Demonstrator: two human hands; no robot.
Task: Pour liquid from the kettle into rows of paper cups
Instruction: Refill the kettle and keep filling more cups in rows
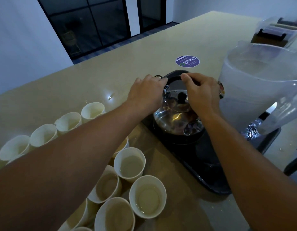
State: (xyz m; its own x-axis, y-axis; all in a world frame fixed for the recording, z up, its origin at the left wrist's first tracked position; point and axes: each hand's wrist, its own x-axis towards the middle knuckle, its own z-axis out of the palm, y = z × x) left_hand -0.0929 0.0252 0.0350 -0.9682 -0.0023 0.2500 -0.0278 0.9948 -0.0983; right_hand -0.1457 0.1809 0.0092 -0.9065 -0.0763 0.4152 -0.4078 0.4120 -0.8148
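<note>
Currently between pours: shiny steel kettle [177,116] parked on black tray [209,179], bench right. Left hand [145,94] and right hand [202,93] curled round black arched handle [175,78]. White paper cups [129,162] alongside, several holding liquid. Next, probably: lift level, swing spout over an unfilled cup.

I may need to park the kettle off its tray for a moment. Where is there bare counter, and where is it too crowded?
Bare counter stretches beyond the kettle, around the purple sticker and leftward past the far row of cups. Crowded: the near cups left of the black tray, and the plastic jug on the right.
</note>
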